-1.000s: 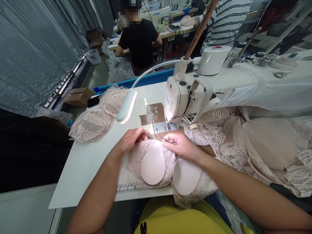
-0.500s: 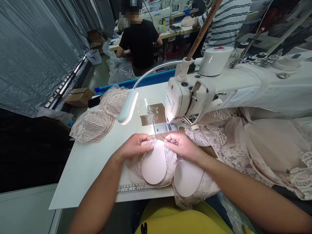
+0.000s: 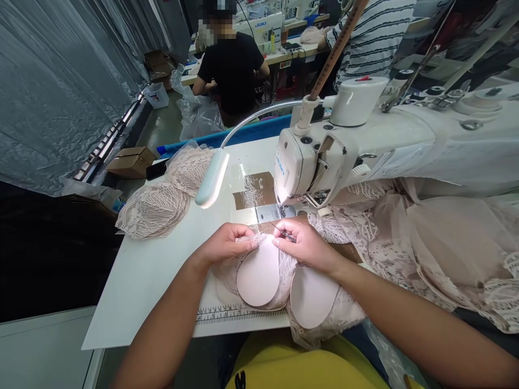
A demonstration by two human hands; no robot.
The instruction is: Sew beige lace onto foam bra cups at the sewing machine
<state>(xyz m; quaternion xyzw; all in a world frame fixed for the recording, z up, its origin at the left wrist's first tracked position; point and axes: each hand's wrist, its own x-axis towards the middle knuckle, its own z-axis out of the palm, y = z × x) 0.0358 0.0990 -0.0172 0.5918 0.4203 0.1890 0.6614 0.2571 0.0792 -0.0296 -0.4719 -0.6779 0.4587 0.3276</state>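
A pink lace bra piece (image 3: 287, 265) lies in front of the sewing machine, with a smooth pale pad (image 3: 258, 278) on its left cup and a second pad (image 3: 313, 297) on the right. My left hand (image 3: 231, 242) pinches the lace at the top of the left cup between thumb and fingers. Close beside it, my right hand (image 3: 302, 242) is closed at the same top edge. A thin, pointed dark metal tool (image 3: 287, 234) pokes out of its fingers; its exact kind is hard to make out. The needle area (image 3: 283, 210) sits just beyond both hands.
The white sewing machine (image 3: 300, 162) stands right of centre, a lamp (image 3: 213, 178) hanging to its left. Stacked lace cups (image 3: 154, 209) and a phone (image 3: 156, 169) lie at the table's left. More lace (image 3: 446, 232) heaps at right. A co-worker (image 3: 231, 70) sits ahead.
Both hands and the lace piece have shifted very slightly to the right. Both grips look the same.
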